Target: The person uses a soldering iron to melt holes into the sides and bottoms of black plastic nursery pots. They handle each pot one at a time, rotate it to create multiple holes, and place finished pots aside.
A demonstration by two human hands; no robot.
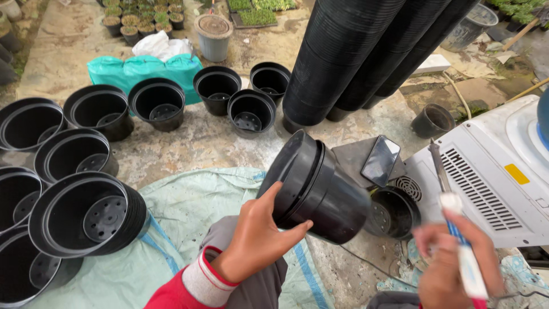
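Observation:
My left hand (257, 234) grips a black plastic plant pot (320, 186) by its rim, holding it on its side with its base pointing right. It looks like two or three nested pots. My right hand (452, 269), blurred, holds a white and blue tool with a thin metal tip (457, 229) pointing up, to the right of the pot. A short stack of nested black pots (86, 214) lies to the left on a pale green sack (194, 206).
Several empty black pots (160, 103) stand on the concrete ahead and to the left. Tall leaning stacks of black pots (354, 51) rise at the back. A dark phone (380, 160) lies beside a white appliance (486, 177). Another pot (394, 213) sits below the phone.

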